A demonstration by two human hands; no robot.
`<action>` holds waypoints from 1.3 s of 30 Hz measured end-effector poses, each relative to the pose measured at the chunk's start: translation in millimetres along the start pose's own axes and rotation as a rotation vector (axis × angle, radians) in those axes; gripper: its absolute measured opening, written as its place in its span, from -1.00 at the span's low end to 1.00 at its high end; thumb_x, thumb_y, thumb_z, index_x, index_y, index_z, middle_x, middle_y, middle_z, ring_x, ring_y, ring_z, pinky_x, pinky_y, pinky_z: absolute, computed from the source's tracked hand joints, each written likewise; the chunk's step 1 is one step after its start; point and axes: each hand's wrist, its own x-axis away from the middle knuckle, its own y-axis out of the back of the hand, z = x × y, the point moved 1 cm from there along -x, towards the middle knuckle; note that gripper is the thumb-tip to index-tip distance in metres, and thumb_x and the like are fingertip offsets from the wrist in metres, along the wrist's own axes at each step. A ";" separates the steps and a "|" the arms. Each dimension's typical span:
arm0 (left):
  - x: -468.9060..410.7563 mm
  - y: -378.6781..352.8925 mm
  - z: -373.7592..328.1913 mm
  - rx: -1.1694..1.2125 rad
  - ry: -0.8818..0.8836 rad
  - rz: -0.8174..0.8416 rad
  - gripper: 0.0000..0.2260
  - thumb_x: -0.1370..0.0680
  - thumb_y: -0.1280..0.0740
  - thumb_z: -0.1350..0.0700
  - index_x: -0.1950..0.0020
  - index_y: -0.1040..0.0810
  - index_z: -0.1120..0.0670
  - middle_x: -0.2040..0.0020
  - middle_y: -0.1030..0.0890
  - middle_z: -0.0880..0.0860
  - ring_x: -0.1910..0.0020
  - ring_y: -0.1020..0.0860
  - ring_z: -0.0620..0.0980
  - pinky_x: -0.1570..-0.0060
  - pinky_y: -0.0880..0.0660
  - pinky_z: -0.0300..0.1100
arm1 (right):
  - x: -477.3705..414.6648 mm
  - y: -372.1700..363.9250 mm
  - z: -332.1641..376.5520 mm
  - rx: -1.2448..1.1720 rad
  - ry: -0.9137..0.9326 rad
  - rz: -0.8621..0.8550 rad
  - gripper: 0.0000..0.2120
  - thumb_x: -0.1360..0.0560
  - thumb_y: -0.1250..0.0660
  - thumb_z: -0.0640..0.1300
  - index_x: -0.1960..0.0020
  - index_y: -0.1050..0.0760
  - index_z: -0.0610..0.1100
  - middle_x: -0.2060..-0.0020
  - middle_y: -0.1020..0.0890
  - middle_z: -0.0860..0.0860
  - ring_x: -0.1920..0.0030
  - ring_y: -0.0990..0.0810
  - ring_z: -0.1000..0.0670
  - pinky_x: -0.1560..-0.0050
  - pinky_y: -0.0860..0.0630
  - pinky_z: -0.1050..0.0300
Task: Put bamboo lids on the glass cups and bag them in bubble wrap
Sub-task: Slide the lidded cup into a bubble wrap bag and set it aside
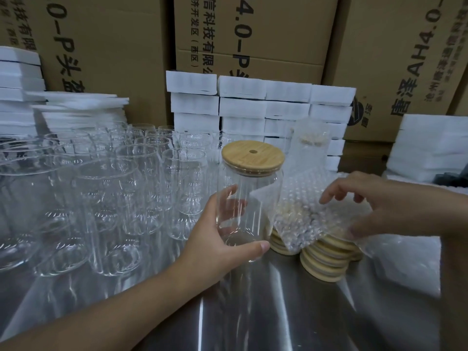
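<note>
left hand (222, 239) grip clamped round lidded glass cup (249, 198) | right hand (367, 203) grip pinching bubble wrap bag (311, 211)

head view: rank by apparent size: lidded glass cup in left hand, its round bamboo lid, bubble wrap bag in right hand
1-2. Clear lidded glass cup and clear bubble wrap bag: look alike, and the bag is crumpled, so unranked.
3. Round bamboo lid with a hole: clearly smallest.

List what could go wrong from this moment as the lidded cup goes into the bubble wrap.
1. The left hand grips the clear glass cup low, above the steel table; smooth glass might slip.
2. The round bamboo lid may pop off if the cup tips.
3. The bubble wrap bag in the right hand drapes over stacked bamboo lids and could drag them.
</note>
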 end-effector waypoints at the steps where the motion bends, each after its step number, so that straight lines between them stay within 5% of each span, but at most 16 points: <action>1: 0.0 0.0 -0.5 -0.001 0.000 0.000 -0.23 -0.11 -0.57 -0.09 -0.26 -0.34 -0.31 -0.22 -0.54 -0.14 -0.19 -0.53 -0.30 0.05 -0.50 -0.42 | -0.9 -0.6 0.8 0.018 -0.022 -0.018 -0.58 -0.38 -0.49 0.01 -0.05 -0.40 0.43 -0.04 -0.37 0.34 -0.03 -0.37 0.27 0.14 -0.35 0.29; 9: 1.9 -0.9 -3.3 0.020 0.005 0.000 -0.22 -0.11 -0.56 -0.08 -0.27 -0.34 -0.26 -0.23 -0.53 -0.11 -0.16 -0.54 -0.30 0.05 -0.51 -0.40 | -8.5 -5.3 12.1 -0.010 -0.112 -0.111 -0.86 -0.44 -0.44 -0.06 0.24 -0.63 0.18 0.18 -0.59 0.21 0.18 -0.53 0.17 0.24 -0.39 0.31; 13: 1.7 -0.4 -4.2 0.009 0.008 -0.006 -0.22 -0.11 -0.55 -0.11 -0.28 -0.34 -0.26 -0.21 -0.54 -0.14 -0.20 -0.52 -0.30 0.00 -0.51 -0.39 | -9.8 -6.7 16.4 -0.078 -0.131 -0.100 -0.96 -0.37 -0.46 0.05 0.19 -0.61 0.18 0.25 -0.63 0.21 0.30 -0.55 0.28 0.34 -0.40 0.36; 18: 2.1 0.3 -4.9 -0.003 0.011 -0.012 -0.23 -0.11 -0.55 -0.12 -0.28 -0.33 -0.26 -0.20 -0.54 -0.16 -0.21 -0.51 -0.31 0.00 -0.49 -0.41 | -11.4 -10.6 23.5 -0.064 -0.110 -0.089 -0.69 -0.20 -0.49 0.22 0.09 -0.55 0.27 0.20 -0.57 0.18 0.26 -0.53 0.25 0.33 -0.40 0.35; 26: 2.3 0.7 -7.3 -0.017 0.007 -0.015 -0.24 -0.12 -0.53 -0.14 -0.27 -0.32 -0.27 -0.20 -0.54 -0.17 -0.22 -0.50 -0.31 -0.03 -0.49 -0.40 | -17.7 -15.6 30.3 0.039 -0.067 -0.125 -0.93 -0.48 -0.38 0.03 0.17 -0.57 0.17 0.20 -0.58 0.15 0.27 -0.51 0.16 0.37 -0.39 0.40; 29: 2.1 0.4 -8.3 -0.012 0.000 -0.028 -0.22 -0.12 -0.53 -0.14 -0.29 -0.31 -0.26 -0.21 -0.54 -0.15 -0.23 -0.50 -0.28 -0.10 -0.51 -0.31 | -22.2 -15.2 37.9 -0.049 -0.012 -0.385 -0.89 -0.54 -0.27 0.00 0.16 -0.50 0.11 0.21 -0.55 0.18 0.28 -0.49 0.19 0.36 -0.33 0.35; 32: 2.5 0.3 -9.8 -0.004 -0.031 -0.064 -0.20 -0.12 -0.53 -0.13 -0.31 -0.31 -0.24 -0.19 -0.56 -0.13 -0.22 -0.51 -0.25 -0.11 -0.52 -0.26 | -23.1 -19.4 58.7 -0.216 0.145 -0.957 -0.93 -0.60 -0.22 -0.05 0.07 -0.39 0.02 0.27 -0.51 0.18 0.30 -0.49 0.09 0.34 -0.38 0.19; 34: 2.5 0.4 -10.7 0.016 -0.060 -0.102 -0.20 -0.12 -0.53 -0.12 -0.32 -0.32 -0.21 -0.19 -0.56 -0.10 -0.21 -0.53 -0.21 -0.12 -0.52 -0.18 | -20.9 -26.0 74.1 -0.323 0.265 -1.191 -0.94 -0.62 -0.21 -0.13 0.02 -0.36 -0.01 0.33 -0.51 0.10 0.32 -0.48 0.02 0.39 -0.35 0.18; 36: 2.6 0.3 -11.5 0.025 -0.096 -0.140 -0.21 -0.13 -0.53 -0.10 -0.32 -0.33 -0.19 -0.18 -0.56 -0.08 -0.20 -0.55 -0.17 -0.12 -0.52 -0.14 | -24.2 -36.6 84.6 -0.464 0.289 -1.143 -0.88 -0.62 -0.21 -0.15 0.07 -0.36 0.04 0.39 -0.52 0.00 0.35 -0.49 0.03 0.42 -0.38 0.20; 39: 2.8 3.0 -13.8 0.046 -0.140 -0.203 -0.24 -0.16 -0.54 -0.08 -0.31 -0.34 -0.20 -0.17 -0.57 -0.06 -0.18 -0.57 -0.09 -0.09 -0.53 -0.11 | -38.8 -57.6 95.5 -0.786 0.170 -0.774 -0.80 -0.59 -0.23 -0.22 0.08 -0.43 0.08 0.35 -0.60 0.11 0.40 -0.53 0.15 0.37 -0.46 0.24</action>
